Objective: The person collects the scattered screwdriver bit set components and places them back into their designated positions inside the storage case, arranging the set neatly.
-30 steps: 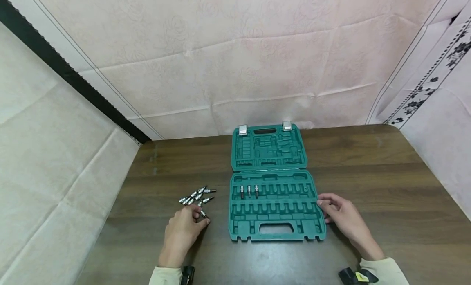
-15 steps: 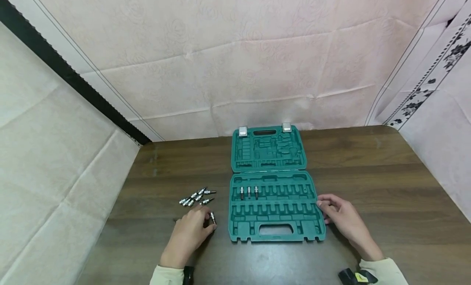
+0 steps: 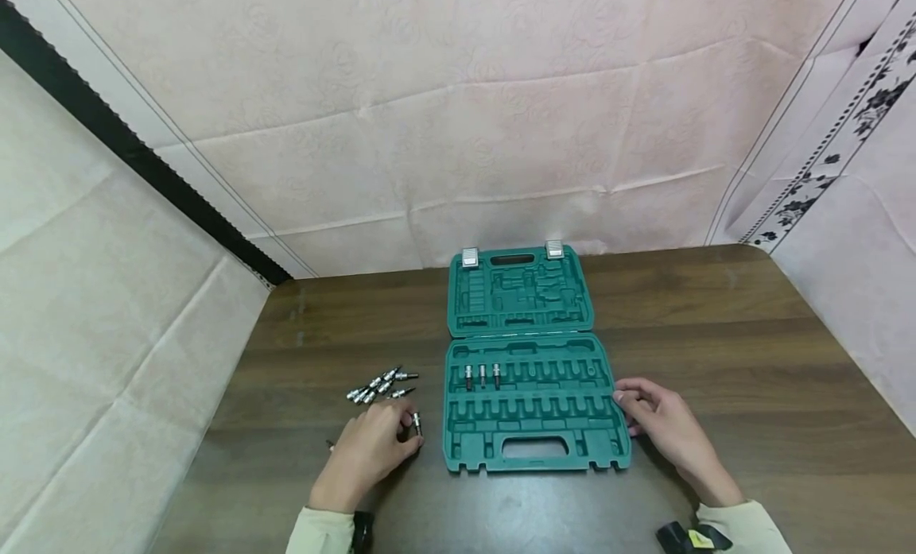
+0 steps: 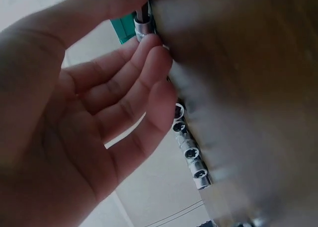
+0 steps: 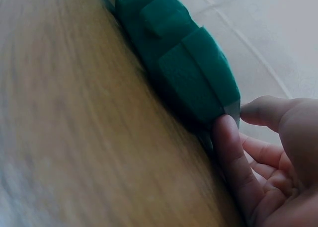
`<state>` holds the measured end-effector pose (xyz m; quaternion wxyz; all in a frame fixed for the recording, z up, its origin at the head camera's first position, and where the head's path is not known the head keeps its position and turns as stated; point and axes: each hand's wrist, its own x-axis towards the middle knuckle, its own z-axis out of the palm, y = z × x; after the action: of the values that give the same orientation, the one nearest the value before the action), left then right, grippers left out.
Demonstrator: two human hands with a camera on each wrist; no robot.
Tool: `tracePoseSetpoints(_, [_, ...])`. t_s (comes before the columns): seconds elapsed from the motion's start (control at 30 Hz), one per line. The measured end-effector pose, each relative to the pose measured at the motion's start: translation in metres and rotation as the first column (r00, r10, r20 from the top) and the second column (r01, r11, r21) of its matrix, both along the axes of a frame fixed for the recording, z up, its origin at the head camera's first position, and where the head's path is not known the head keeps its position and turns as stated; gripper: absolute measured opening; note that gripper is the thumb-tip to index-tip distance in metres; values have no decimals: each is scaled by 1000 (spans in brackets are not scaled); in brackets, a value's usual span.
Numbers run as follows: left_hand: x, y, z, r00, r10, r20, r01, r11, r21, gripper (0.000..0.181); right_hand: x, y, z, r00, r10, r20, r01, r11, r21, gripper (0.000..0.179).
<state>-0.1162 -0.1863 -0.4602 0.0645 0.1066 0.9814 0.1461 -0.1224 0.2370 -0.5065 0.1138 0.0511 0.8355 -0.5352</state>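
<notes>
My left hand (image 3: pixel 372 452) is over the table left of the case and pinches a bit socket (image 3: pixel 417 424) between thumb and fingers. The left wrist view shows its dark bit and silver socket body (image 4: pixel 143 27) at the fingertips. An open green socket case (image 3: pixel 458 451) lies in the middle, with three bit sockets (image 3: pixel 483 375) in its upper row of slots. At the case's right edge, my right hand (image 3: pixel 667 423) grips the rim between thumb and fingers. Beyond the left hand lies a pile of bit sockets (image 3: pixel 384 385).
The case lid (image 3: pixel 521 292) with two silver latches stands tilted back near the pale cloth wall (image 3: pixel 444 156). One small piece (image 3: pixel 330 445) pokes out left of my left hand. Wooden tabletop (image 3: pixel 716 331) surrounds the case.
My left hand has moved slightly right and toward me from the pile, turning the pinched bit socket more upright. The right hand stays on the case edge.
</notes>
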Motion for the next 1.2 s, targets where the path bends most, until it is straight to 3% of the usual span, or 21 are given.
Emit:
tracePoseSetpoints(0.47, [-11,-5,-7,996,-66,-67,67,998,10,21,-1,-2,-2,1000,4,23,-4,1000,22,49])
tracePoseSetpoints(0.73, [-14,0,-7,994,-67,-87,79,985,155,30,-1,-2,-2,1000,0,30,-1,1000,27,48])
tracePoseSetpoints(0.97, [-17,7,-7,995,-80,-58,93,951,296,35,0,-1,-1,1000,-7,30,6,1000,30,49])
tracePoseSetpoints(1.2, [-20,14,-6,993,-99,-65,116,924,364,38,0,-1,2,1000,-4,13,4,1000,31,48])
